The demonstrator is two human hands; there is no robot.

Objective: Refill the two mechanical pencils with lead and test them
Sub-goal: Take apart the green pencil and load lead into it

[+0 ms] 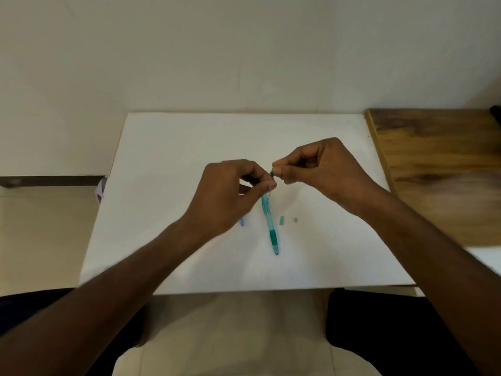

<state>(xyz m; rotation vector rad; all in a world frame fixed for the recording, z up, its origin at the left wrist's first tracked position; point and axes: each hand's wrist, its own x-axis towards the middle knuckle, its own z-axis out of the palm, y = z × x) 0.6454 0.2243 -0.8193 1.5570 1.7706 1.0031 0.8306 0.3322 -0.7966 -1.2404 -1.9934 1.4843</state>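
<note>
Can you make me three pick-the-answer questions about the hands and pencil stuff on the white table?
1. Where is the small teal cap piece?
A. On the white table, right of the pencil
B. On the brown wooden surface
C. In the left hand

2. What colour is the see-through plastic mechanical pencil?
A. Red
B. Teal
C. Yellow

3. What is the left hand doing?
A. Lying flat
B. Pointing at the wall
C. Pinching the pencil's top end

Answers: 1 A, the cap lies on the table beside the pencil's grip. 2 B, its barrel and grip are teal. 3 C, its thumb and fingers close round the top end, while the right hand pinches something tiny beside it.
</note>
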